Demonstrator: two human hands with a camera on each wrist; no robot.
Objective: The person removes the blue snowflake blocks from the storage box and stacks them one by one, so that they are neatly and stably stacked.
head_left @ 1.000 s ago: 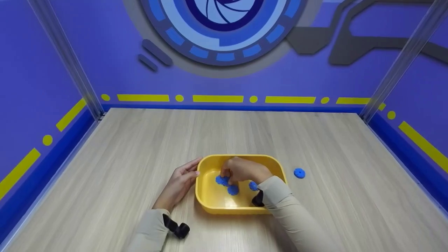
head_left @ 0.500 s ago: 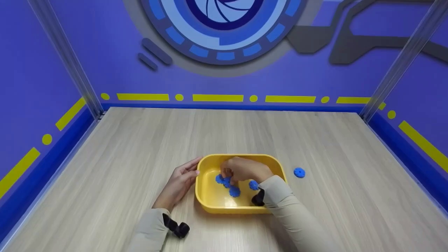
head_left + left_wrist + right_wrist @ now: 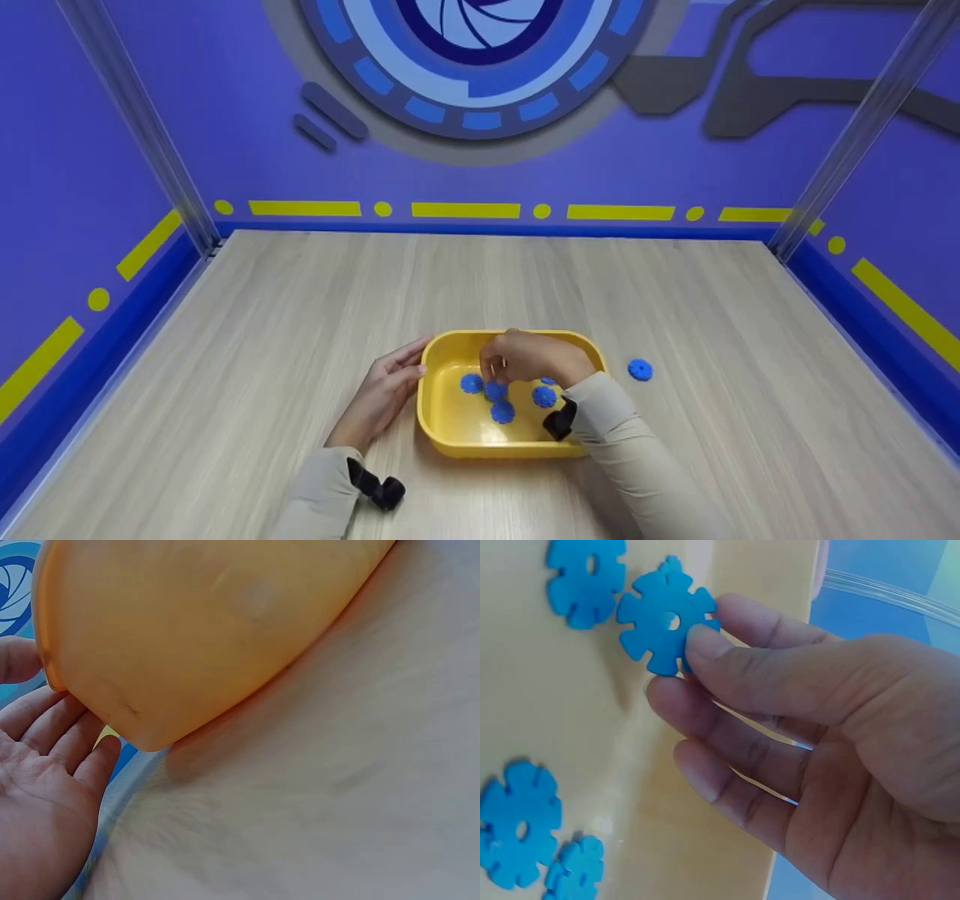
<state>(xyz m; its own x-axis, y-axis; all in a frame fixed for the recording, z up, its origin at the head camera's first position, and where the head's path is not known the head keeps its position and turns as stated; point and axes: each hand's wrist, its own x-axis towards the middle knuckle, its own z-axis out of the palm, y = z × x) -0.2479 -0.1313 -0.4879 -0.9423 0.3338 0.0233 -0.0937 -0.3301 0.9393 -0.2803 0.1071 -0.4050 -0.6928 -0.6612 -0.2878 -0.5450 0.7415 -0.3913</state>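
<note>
Pinching a blue disc btwn thumb & forefinger, the right hand reaches into a yellow tub, lower middle of the head view. Grip's narrow: thumb flat on the disc's face, forefinger behind it, other fingers spread & lightly bent. Held disc = thin, flat, prob. plastic, matte, w/ a round centre hole & notched edge like a cog; it sits upper middle of the right wrist view, around mid-tub in the head view. Tip of a second blue piece pokes out just above it in the wrist view; can't tell if they touch.

Loose discs, same shape & colour, lie on the tub floor: one left of the held one, one just below it, a pair to the right, partly by the wrist. One stray disc lies outside, on the table right of the tub.

Left hand is at the tub's left side: thumb at the rim, fingers fairly straight along the outer wall, no tight hold visible. Tub's oblong w/ rounded corners, smooth & a bit shiny inside; outer wall, top of the left wrist view, shows small scuffs.

Table has pale wood grain. Beige cloth sleeves, bottom of frame, w/ black straps at the wrists. Purple-blue back wall, upper frame, has yellow dashes & dots, plus a big round emblem top centre.
</note>
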